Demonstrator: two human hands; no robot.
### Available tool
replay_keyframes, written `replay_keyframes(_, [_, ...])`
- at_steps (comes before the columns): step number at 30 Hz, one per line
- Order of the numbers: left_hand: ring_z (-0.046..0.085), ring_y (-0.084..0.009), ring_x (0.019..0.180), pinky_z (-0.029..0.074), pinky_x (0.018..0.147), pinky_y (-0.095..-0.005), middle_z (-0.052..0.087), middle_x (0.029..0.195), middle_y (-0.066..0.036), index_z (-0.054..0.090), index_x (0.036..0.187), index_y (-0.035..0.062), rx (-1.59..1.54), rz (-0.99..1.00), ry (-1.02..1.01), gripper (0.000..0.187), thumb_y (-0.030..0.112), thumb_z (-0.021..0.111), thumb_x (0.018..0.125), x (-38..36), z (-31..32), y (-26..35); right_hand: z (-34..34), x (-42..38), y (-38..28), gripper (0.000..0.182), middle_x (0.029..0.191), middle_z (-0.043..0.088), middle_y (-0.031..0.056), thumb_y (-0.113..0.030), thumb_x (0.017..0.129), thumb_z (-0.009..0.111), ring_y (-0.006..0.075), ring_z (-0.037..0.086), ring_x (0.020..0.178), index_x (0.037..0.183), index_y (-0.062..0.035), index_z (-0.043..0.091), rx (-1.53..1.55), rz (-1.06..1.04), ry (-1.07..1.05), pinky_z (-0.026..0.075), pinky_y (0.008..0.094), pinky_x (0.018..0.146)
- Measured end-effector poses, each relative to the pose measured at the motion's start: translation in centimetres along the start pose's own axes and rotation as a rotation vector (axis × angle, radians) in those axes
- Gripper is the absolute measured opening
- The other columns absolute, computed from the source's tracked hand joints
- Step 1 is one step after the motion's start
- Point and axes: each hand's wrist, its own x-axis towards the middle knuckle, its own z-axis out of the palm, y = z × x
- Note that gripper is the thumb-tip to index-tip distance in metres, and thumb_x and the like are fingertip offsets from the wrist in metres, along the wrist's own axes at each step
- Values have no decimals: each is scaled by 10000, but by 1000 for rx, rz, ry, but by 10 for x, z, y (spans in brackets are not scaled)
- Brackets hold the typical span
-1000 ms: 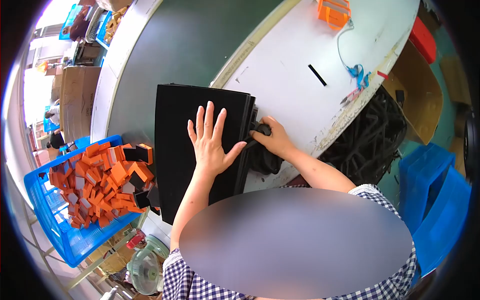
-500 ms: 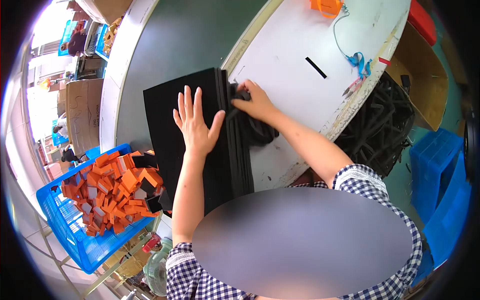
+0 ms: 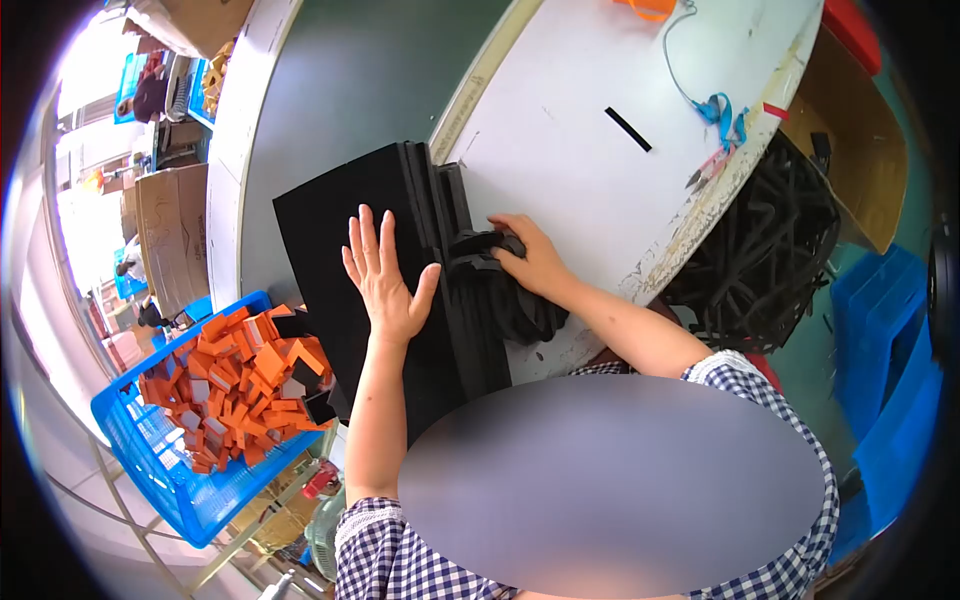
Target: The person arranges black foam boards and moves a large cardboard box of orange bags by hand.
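Note:
A stack of black foam sheets (image 3: 335, 210) lies across the green surface and the white tabletop. My left hand (image 3: 385, 285) rests flat on the top sheet, fingers stretched out and thumb spread. Beside the stack's right edge, my right hand (image 3: 535, 258) has its fingers curled round black foam strips (image 3: 525, 312), which bunch and bend below it. Narrow strips stand along that edge, and part of one bundle (image 3: 455, 195) sits slightly apart from the sheets above my right hand. The palm side of my right hand is hidden.
A blue crate (image 3: 150, 480) of orange folded pieces (image 3: 245, 390) stands at left. One black strip (image 3: 628, 130) lies on the white table (image 3: 560, 90), near snips (image 3: 708, 168) on a blue cord. Black offcuts (image 3: 765, 250) heap beyond the right edge, by a cardboard box (image 3: 865, 150).
My right hand has moved toward me along the stack's edge, with the strips bending. Strips at the far end now stand apart from the sheets. My left hand has slid slightly toward me.

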Motion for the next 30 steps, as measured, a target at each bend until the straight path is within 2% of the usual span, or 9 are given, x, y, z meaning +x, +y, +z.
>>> replay_keyframes(3, [111,-354,1514,34,1187,-533,167,1630,-174,325,1523,83,4,18,-27,831,564,549,883,1,-4,1,-6,15,27,261,997,627,171,-157,781,665,364,613,964,1010,-32,671,-135,-59,-132,499,417,865])
replay_keyframes(9, [127,-354,1510,75,1183,-537,188,1627,-160,306,1533,91,-36,-92,25,710,457,499,957,17,-2,-13,15,93,-5,208,991,643,150,-158,756,653,359,615,905,928,-50,696,-185,-144,-63,510,413,793])
replay_keyframes(13, [138,-353,1506,84,1177,-541,182,1631,-148,305,1536,107,39,-107,80,699,465,487,963,24,7,-16,10,101,-20,274,1048,636,166,-195,810,669,339,618,981,1016,-15,667,-175,-157,-207,485,411,867])
replay_keyframes(15, [125,-357,1508,76,1175,-552,170,1633,-150,301,1537,103,53,-129,70,702,454,487,958,23,7,-12,14,83,-34,438,1245,577,182,-344,867,693,327,541,1198,1134,-1,637,-55,-51,-249,426,418,1021])
replay_keyframes(16, [124,-356,1508,71,1177,-549,168,1634,-148,301,1537,102,44,-114,72,686,426,483,960,23,7,-14,13,81,-51,746,1412,457,206,-534,815,733,336,392,1365,1296,6,551,62,87,-348,314,433,1142])
replay_keyframes(20, [127,-333,1512,63,1186,-531,174,1634,-134,332,1525,118,46,-139,87,535,240,398,1008,22,12,-15,37,66,-69,1003,1393,455,226,-629,602,820,446,403,1305,1371,-71,500,-348,-69,-391,341,493,1107])
replay_keyframes(25, [155,-315,1508,66,1187,-517,224,1622,-118,360,1510,126,12,-152,135,490,273,354,1043,23,15,-15,29,69,-42,688,1160,540,160,-434,622,853,369,496,1121,1124,-65,562,-166,-212,-393,440,466,942])
replay_keyframes(27, [155,-313,1509,62,1188,-519,226,1623,-112,373,1503,130,-2,-164,145,485,283,350,1043,21,15,-16,21,56,-35,600,1154,545,146,-411,656,838,340,498,1127,1060,-58,568,-53,160,-349,439,446,930])
replay_keyframes(30, [151,-308,1511,54,1189,-527,228,1622,-108,376,1502,134,17,-170,136,486,292,345,1043,22,15,-14,15,32,-27,588,1167,554,155,-392,671,829,332,533,1110,1088,-53,592,93,182,-243,436,431,966])
